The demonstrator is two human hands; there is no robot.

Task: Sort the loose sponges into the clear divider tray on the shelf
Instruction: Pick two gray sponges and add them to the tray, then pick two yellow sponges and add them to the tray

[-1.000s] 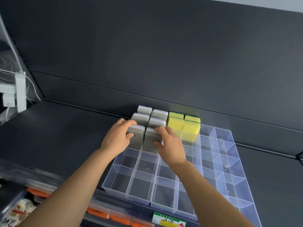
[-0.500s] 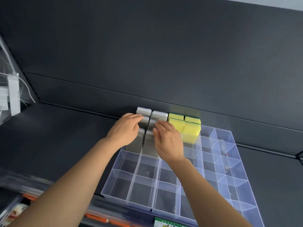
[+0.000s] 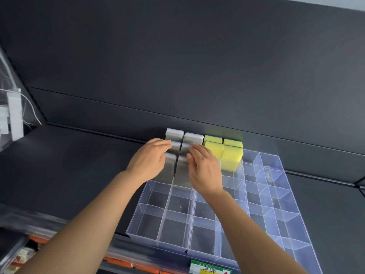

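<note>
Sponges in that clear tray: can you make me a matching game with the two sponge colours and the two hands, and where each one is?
Things:
1. grey sponges
2. yellow sponges
3. left hand
4. right hand

Places:
A. touching the right column of grey sponges
B. back-left compartments of the clear divider tray
C. back of the tray, just right of the grey ones
D. touching the left column of grey sponges

Pairs: 1-B; 2-C; 3-D; 4-A.

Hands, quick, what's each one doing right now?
Left hand: open, pressing on the left column of grey sponges.
Right hand: open, touching the next column of grey sponges.
</note>
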